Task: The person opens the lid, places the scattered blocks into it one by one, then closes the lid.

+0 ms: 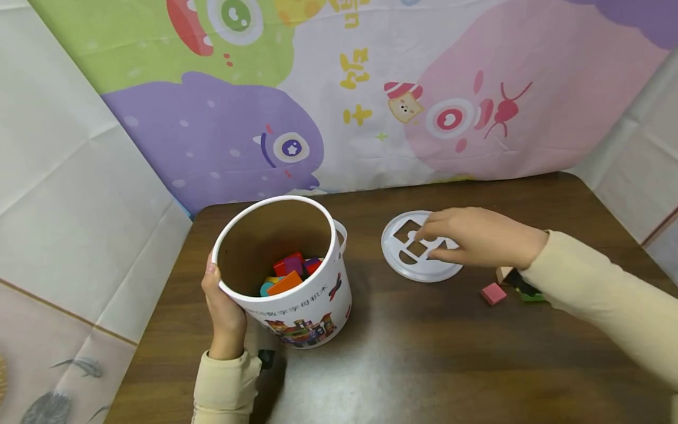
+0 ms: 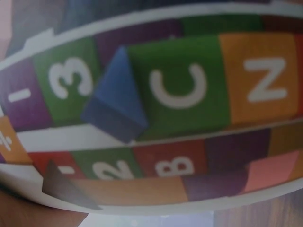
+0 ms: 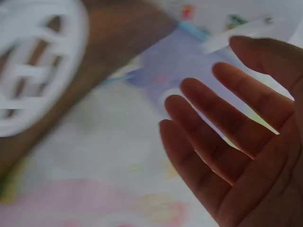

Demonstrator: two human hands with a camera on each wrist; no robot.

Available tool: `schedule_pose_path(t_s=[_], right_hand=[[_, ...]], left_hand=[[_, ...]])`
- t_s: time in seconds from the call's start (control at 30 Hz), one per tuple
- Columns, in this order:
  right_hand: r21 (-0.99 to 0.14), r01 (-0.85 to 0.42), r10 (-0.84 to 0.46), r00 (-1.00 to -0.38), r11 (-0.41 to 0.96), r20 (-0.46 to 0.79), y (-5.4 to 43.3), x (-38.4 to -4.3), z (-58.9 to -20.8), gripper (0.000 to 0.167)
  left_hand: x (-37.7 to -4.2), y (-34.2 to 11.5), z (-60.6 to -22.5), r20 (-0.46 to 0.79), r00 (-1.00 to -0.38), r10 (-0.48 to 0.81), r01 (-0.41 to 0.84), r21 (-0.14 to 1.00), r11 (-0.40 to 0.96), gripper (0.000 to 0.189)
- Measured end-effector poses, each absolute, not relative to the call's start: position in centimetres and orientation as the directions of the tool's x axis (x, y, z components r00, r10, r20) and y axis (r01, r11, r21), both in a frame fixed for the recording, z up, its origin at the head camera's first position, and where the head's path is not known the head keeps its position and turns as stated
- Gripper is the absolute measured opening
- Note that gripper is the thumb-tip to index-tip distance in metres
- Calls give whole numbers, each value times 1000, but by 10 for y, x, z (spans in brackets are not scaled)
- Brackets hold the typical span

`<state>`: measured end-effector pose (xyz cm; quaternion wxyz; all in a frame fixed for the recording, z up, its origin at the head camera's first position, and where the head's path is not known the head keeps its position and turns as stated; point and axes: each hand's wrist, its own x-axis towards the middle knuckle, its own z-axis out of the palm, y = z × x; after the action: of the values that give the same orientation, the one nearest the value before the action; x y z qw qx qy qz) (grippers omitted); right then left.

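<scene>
My left hand [image 1: 225, 315] grips the left side of a white printed bucket [image 1: 341, 294], a digit up at its rim and part of the hand hidden by the wall. Toy blocks lie inside the bucket, an orange block [image 1: 285, 284] among them. In the left wrist view, the printed bucket wall [image 2: 189, 85] with letters and numbers fills most of the picture. My right hand [image 1: 471, 238] is over the white lid [image 1: 391, 259] with cut-out shapes. The right wrist view shows this hand [image 3: 236, 132] with fingers spread and nothing in the palm.
Right of the lid, a pink block [image 1: 494, 294], a pale wooden block [image 1: 503, 273] and a green block [image 1: 531, 296] lie on the brown table [image 1: 424, 359], partly behind my right sleeve. A cartoon-printed cloth [image 1: 360, 147] hangs along the back edge.
</scene>
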<state>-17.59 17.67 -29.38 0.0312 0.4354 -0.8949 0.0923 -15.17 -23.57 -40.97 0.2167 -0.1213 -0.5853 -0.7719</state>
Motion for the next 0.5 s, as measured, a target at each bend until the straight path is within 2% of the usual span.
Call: schedule_pose_path(t_s=[0.1,0.2,0.37,0.5], right_hand=[[-180,-702,-701,-708,689,79,210,-173,-325,31],[-226,-633,-647,-762,740,17,234,-168,-354,33],[-199,-615,-633,-773,763,-43,255,-157,-391,35],[-103,-674,-674,-738,731,44,260,-150,-408,31]], left_hand=[[-156,-240,-416,453,-872,-184,487,836,-252,55],[-160,-244,-421,465,-868,-173,495,828,-264,56],[-163,-249,-429,472,-866,-166,500,835,-230,58],[-156,-241,-418,450,-874,-186,485,832,-269,56]])
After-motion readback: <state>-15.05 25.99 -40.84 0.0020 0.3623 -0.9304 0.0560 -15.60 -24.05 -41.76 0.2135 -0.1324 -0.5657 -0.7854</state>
